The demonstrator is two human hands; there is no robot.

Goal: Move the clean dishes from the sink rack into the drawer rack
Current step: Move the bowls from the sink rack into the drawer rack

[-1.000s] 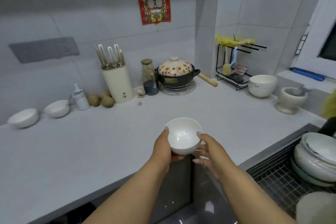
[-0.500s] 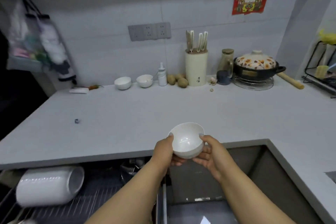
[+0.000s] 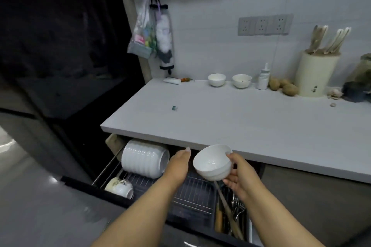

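While the right hand (image 3: 239, 176) grips the white bowl (image 3: 213, 162) above the open drawer rack (image 3: 192, 196), just below the tabletop (image 3: 230, 122) edge, the left hand (image 3: 177, 163) reaches beside it, fingers extended, holding nothing.

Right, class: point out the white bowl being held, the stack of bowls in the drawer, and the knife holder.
white bowl (image 3: 212, 163): head view, inner wall.
stack of bowls (image 3: 143, 158): head view, ribbed side.
knife holder (image 3: 315, 75): head view, cream front.
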